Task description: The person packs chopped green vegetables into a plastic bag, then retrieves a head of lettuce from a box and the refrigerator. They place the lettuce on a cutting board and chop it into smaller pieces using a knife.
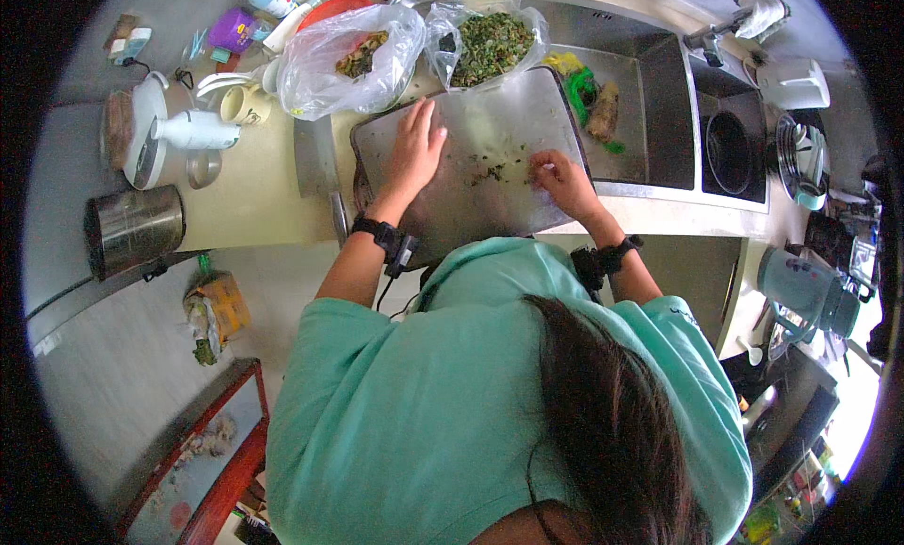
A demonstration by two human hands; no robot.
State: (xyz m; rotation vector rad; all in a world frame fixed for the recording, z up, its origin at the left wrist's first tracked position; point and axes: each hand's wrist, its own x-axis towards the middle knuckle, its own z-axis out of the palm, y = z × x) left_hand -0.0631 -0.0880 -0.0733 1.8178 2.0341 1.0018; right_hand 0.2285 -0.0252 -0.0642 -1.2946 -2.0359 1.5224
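A grey metal-faced cutting board with a dark rim lies at an angle before me, its near edge at my body. My left hand rests flat on its left part, thumb apart from the fingers, holding nothing. Over the right part, my right hand has its fingers curled; whether something small is pinched in them is unclear. Just left of those fingertips are scattered chopped green scraps. Beyond the board stand a clear plastic bag full of chopped greens and another bag with fewer brownish-green pieces.
A cleaver lies left of the board, handle toward me. Right of it, the steel sink holds green and yellow netting and a brownish item. Leftward are a mug, a white bottle and a metal canister.
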